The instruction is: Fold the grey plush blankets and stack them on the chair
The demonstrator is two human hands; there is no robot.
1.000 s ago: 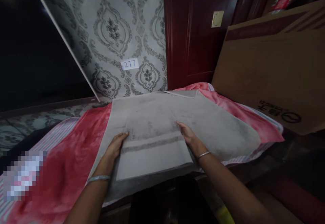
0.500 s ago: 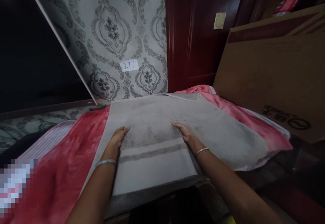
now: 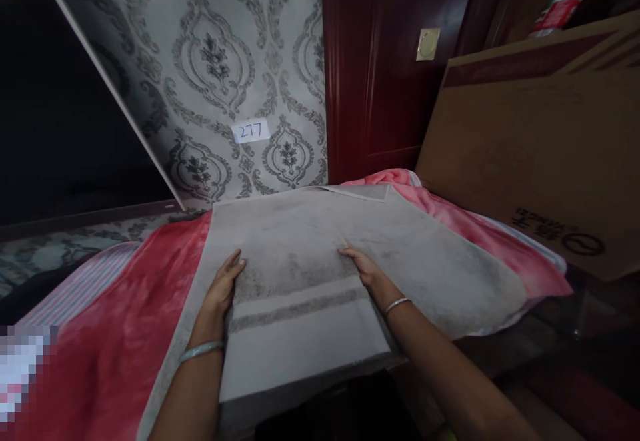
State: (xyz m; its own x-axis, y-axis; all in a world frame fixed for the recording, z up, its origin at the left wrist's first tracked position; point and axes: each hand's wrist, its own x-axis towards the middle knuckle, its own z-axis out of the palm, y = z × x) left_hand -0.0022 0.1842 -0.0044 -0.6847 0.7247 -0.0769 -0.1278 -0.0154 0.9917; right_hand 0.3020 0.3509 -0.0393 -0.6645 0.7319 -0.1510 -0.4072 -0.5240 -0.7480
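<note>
A pale grey cloth (image 3: 300,218) with dark smudges lies spread over a red and pink blanket (image 3: 125,334). In its middle is a folded rectangular section (image 3: 305,344), crossed by a darker grey band. My left hand (image 3: 223,286) rests along the left side of this section, thumb and fingers apart. At the right side, my right hand (image 3: 367,269) lies on the cloth with its fingers stretched inward; a small crease runs by the fingertips. The undersides of both hands are hidden. Each wrist wears a bangle.
A large cardboard box (image 3: 530,141) leans at the right, with a bottle (image 3: 565,1) behind its top edge. Patterned wallpaper (image 3: 210,61) and a dark red door panel (image 3: 385,81) stand behind. A big black screen (image 3: 75,114) is at the left.
My left hand has shifted slightly left and nearer to me, its fingers more apart. The folded section's near edge sits a little lower. My right hand stays almost in place.
</note>
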